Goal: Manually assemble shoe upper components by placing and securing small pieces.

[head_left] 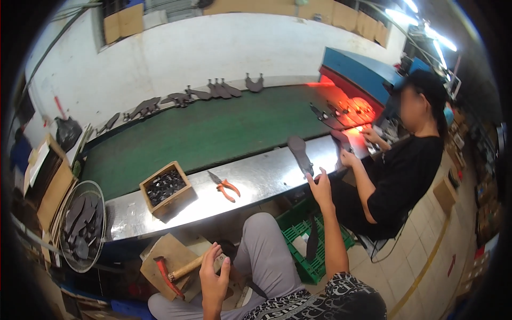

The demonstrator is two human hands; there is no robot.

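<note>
At the left edge stands one round wire basket (80, 265) of dark pieces, too heaped to count. Left of centre is one wooden box (176, 200) of small black parts; below it, one red-headed hammer (185, 269). The left hand (215, 274), half-curled, is at its handle end, grip unclear. One pair of pliers (228, 185) lies mid-frame. Right of centre, one dark sole-shaped piece (300, 149) meets the right hand (321, 189), fingers parted, pinch unclear. Pale lettering covers the sleeve (345, 284), lower right.
</note>
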